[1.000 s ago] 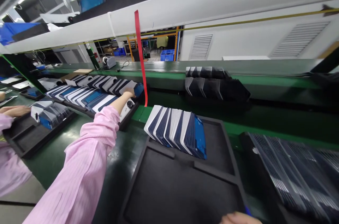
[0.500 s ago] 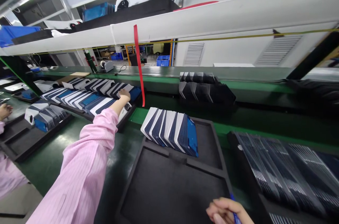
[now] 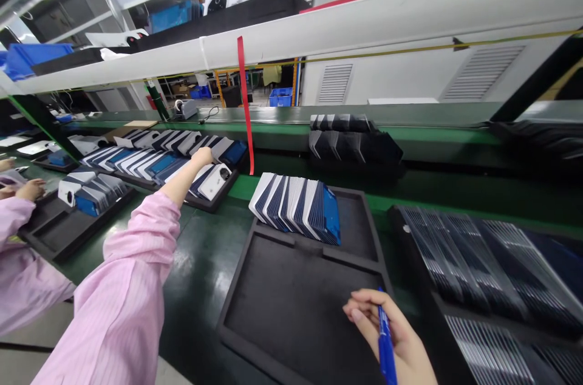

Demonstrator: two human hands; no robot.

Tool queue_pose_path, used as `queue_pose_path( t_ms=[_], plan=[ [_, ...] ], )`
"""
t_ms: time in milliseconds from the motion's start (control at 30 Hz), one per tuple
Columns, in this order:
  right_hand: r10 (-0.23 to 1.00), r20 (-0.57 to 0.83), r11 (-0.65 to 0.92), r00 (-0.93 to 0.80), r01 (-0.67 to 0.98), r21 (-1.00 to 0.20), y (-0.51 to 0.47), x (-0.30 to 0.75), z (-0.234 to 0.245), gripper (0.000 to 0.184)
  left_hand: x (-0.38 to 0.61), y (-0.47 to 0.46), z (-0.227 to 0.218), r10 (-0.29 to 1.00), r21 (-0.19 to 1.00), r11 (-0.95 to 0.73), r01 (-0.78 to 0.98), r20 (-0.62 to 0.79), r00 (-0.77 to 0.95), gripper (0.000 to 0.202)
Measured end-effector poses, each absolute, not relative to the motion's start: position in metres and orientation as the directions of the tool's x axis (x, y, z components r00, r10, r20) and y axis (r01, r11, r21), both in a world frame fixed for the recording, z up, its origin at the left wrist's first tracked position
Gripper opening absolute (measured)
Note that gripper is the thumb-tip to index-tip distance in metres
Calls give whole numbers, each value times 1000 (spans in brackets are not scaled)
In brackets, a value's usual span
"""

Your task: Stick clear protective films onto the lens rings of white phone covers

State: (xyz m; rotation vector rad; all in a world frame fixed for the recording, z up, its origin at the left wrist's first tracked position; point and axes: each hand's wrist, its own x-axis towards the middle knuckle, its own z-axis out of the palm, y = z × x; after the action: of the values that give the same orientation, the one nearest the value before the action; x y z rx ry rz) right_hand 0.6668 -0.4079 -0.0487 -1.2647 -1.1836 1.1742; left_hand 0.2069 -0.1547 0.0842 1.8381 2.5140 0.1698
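Note:
My left hand [image 3: 203, 157] reaches far out to the left, over rows of phone back covers in a black tray. Its fingers are turned away from me and hidden. Just below it lies a white phone back cover [image 3: 212, 182] with a round black camera area. My right hand [image 3: 387, 324] is over the front part of a black foam tray [image 3: 291, 300], fingers curled, with a blue pen [image 3: 386, 348] held against the palm. At the back of that tray leans a stack of white and dark blue covers [image 3: 291, 206], a blue one at its right end.
To the right stands a tray of clear-wrapped dark sheets [image 3: 483, 257]. More dark sheets [image 3: 350, 145] stand beyond the tray. A red strap [image 3: 246, 105] hangs from the white shelf beam [image 3: 364, 20]. At left, a co-worker's hand [image 3: 31, 189] is beside another tray [image 3: 64, 233].
My left hand has shifted slightly left over the covers, uncovering more of the white cover. My right hand has risen further into view with the pen. The co-worker's hands have moved inward.

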Motion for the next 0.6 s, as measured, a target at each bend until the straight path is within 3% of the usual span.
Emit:
queue_pose_path(
  t_ms=[133,267,300,333,400,467,600],
  plan=[
    [998,68,69,-14,93,-993,-406,672,-60,38,248,-219,84,961,279,186,942,147,-234,33],
    [962,240,266,-133,242,-933,-406,674,-83,34,330,-324,55,981,434,-57,899,190,-29,32],
    [945,277,319,-175,297,-900,-407,673,-88,35,352,-351,43,985,507,-149,849,152,83,31],
    [923,302,372,-238,351,-859,-409,670,-92,38,373,-377,30,960,713,-245,657,84,267,38],
    [867,321,476,-382,439,-762,-414,663,-95,43,409,-417,3,852,933,-166,320,-28,524,63],
    [806,323,568,-497,491,-661,-418,657,-92,49,433,-441,-19,796,974,-45,223,-100,596,85],
    [693,390,714,-607,499,-492,-423,649,-80,64,446,-452,-38,863,981,113,159,-176,474,65]
  ],
)
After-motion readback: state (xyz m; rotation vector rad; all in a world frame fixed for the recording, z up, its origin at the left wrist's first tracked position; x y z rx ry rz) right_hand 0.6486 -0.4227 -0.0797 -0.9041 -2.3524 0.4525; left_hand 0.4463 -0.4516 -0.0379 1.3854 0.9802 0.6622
